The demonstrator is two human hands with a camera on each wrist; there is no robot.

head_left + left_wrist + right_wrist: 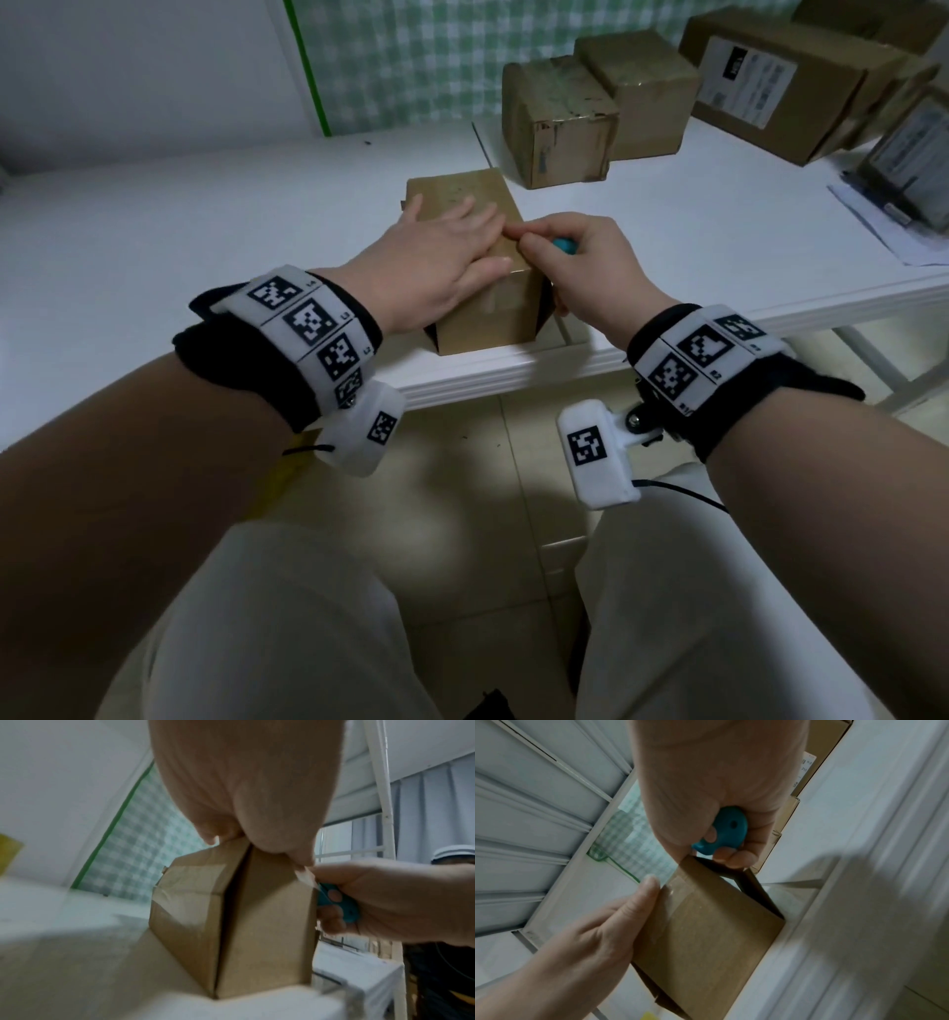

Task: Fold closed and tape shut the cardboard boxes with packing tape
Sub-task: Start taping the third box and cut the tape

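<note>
One brown box (482, 288) sits in the middle of the frame, at the near edge of the white table (205, 216). The left hand (436, 257) lies flat on top with straight fingers, and the right hand (580, 262) beside it curls around one small blue tool (565, 244). Four more boxes (560, 123) sit at the upper right.

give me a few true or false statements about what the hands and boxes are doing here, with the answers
1. The left hand lies flat with straight fingers on top of the small brown cardboard box at the table's near edge. True.
2. The right hand is empty. False: it grips a small teal plastic tool.
3. The small brown cardboard box stands on the floor. False: it stands on the white table.
4. Other brown cardboard boxes stand farther back on the table. True.
5. Both hands are at the same box. True.
</note>
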